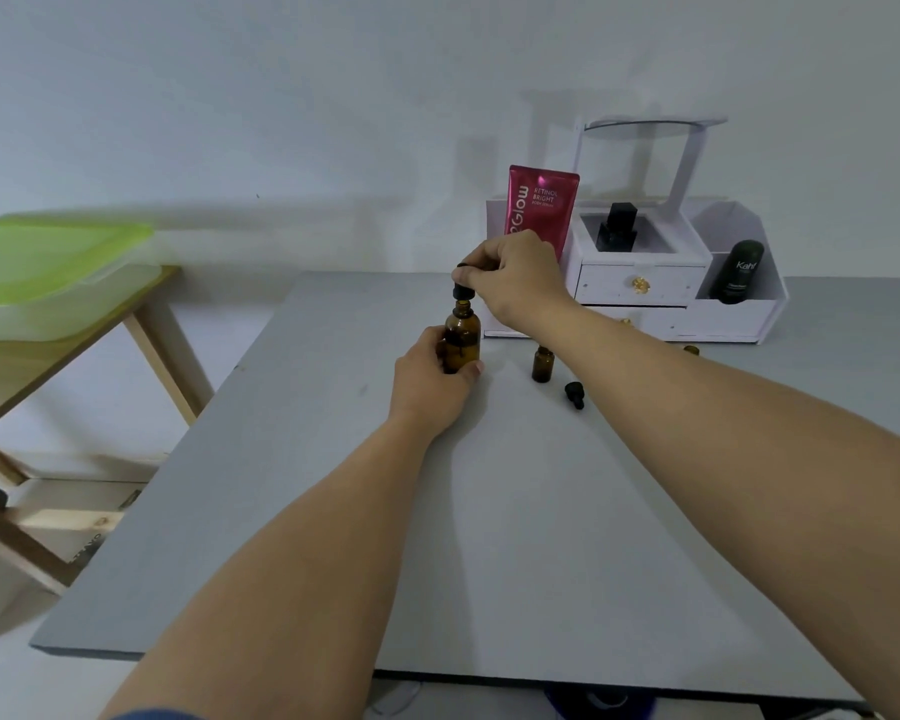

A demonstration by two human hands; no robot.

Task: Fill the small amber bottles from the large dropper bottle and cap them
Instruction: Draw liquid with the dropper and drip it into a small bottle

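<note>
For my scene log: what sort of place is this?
Probably a home dressing table, judging by the white drawer organiser, the pink body-serum tube and the black bottle standing in the organiser.

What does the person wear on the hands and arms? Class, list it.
The left hand and right hand are bare: no gloves, rings or watch show. Left forearm and right forearm are uncovered. A sliver of blue cloth at the bottom edge, by the left arm, may be a sleeve.

Grey table: bottles, cap, organizer

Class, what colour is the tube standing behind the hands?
The tube is magenta pink, head view.
</note>
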